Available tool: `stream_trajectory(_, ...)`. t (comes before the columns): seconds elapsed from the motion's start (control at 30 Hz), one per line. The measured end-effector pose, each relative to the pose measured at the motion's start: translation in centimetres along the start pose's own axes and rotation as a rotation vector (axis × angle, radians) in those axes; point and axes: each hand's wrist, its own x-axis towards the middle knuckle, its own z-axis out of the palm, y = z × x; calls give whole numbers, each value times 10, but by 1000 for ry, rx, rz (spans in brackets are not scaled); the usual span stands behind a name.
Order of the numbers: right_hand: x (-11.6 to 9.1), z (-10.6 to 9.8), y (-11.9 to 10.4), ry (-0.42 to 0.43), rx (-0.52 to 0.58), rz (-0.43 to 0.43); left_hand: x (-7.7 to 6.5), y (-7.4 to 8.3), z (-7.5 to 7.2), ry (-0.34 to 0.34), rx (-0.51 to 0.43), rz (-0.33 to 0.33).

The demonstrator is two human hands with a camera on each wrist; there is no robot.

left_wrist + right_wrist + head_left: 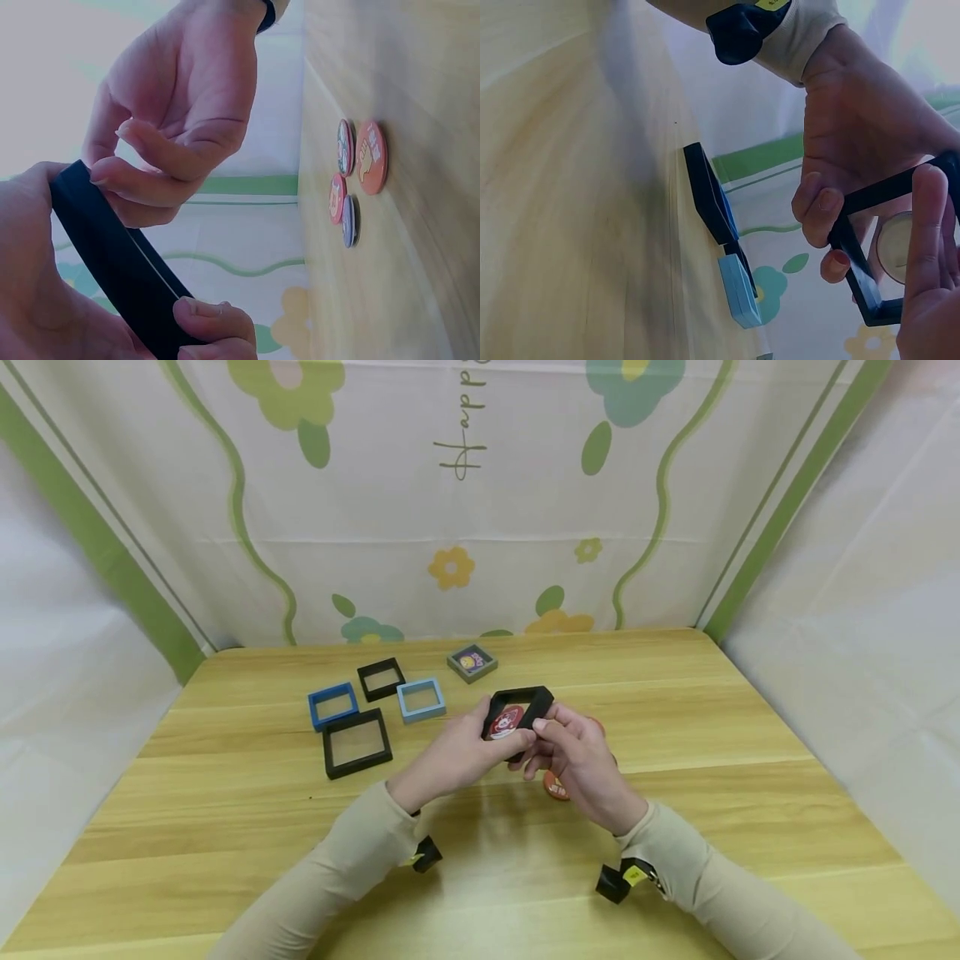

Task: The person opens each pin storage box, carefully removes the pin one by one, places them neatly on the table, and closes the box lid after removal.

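A black square display frame (542,702) with a clear film window is held up above the table, tilted. Inside its window sits a round red badge (505,722) with a cartoon print; its pale back (893,247) shows in the right wrist view. My left hand (459,752) grips the frame from the left, thumb across the near edge. At the right edge, my right hand (588,764) pinches the frame with thumb and fingers, and one finger lies across the window in the right wrist view. Below the right hand, an orange badge (556,786) lies on the table, partly covered.
Several badges, including an orange one (372,157), lie close together on the wooden table (225,827). To the left are a blue frame (332,706), a light blue frame (421,700) and two black frames (357,744). Behind them is a grey frame (472,662) with a badge inside.
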Motion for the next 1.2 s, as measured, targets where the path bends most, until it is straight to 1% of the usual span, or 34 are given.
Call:
stream_trajectory(0.23,-1,0,-2,-20,0,-27,-3,3,3,-19,-47,11)
stream_trajectory(0.47,-1,2,-3,-6,-15,-24,-3,5,5,17,-8,13)
stream_trajectory(0.63,0,2,-3,10,-55,-17,-3,6,3,19,-7,12)
stream_trajectory(0.77,0,2,-4,31,-66,4,-5,7,1,33,37,-11)
stream_trajectory(0.93,-1,1,-3,47,-71,31,-6,10,0,76,91,-38)
stream_trajectory(1.03,0,1,-3,48,-72,39,-6,11,-2,106,93,-11)
stream_trajectory(1.13,0,1,-4,57,-73,55,-6,11,-5,133,102,41)
stream_trajectory(1.2,0,2,-4,61,-75,65,-6,11,-6,155,120,62)
